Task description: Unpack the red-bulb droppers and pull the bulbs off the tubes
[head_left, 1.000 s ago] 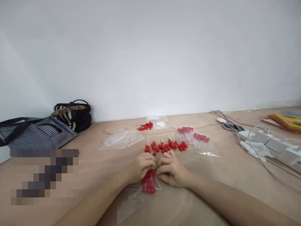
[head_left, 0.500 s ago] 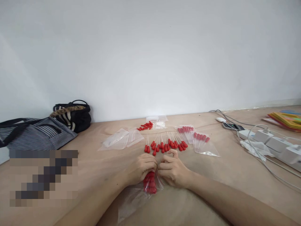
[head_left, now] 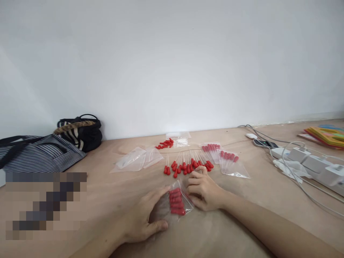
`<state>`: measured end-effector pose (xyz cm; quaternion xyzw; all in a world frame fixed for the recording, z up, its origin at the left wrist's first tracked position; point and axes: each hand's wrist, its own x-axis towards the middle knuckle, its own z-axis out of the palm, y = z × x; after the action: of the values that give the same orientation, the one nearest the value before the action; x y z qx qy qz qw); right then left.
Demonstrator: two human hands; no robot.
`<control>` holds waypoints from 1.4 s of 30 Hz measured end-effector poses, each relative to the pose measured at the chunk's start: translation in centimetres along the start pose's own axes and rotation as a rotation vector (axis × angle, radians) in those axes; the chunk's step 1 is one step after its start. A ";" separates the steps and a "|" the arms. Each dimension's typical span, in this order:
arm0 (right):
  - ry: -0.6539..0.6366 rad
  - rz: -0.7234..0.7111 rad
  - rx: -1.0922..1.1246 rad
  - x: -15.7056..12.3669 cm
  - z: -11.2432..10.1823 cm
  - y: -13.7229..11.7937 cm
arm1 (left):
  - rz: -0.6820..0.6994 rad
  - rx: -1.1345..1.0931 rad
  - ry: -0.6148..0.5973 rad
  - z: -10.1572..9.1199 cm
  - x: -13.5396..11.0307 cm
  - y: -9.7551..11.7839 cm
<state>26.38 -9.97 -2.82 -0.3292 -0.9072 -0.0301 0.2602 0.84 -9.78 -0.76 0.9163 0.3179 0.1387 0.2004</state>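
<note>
Clear zip bag of red-bulbed droppers lies flat on the worktop, close to the viewer. Left hand, open and palm down at its 8 o'clock, pins the plastic flat. Right hand is curled shut against its 3 o'clock edge, steadying it; a pinch is unclear. Loose droppers fan out at 12 o'clock, filled bags at 1, empty bags at 11.

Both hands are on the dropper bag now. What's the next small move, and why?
Probably run the right hand along the dropper bag's edge beside the red bulbs: its curled fingers touch there, the left hand lies flat on the clear part, pinning it, and the seal's state cannot be seen.
</note>
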 end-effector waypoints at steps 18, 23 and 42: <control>-0.138 0.368 0.430 0.1 0.0 0.7 | 0.072 -0.093 0.045 0.4 2.0 0.3; -0.087 0.448 0.382 0.0 0.4 0.4 | 0.089 -0.139 0.072 0.5 2.0 0.3; -0.077 0.670 0.484 0.9 0.4 -1.5 | 0.098 -0.146 0.135 0.9 2.4 -0.7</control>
<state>24.72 -10.54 -2.56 -0.5367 -0.7397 0.2828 0.2912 2.64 -8.03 -1.57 0.9023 0.2743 0.2326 0.2378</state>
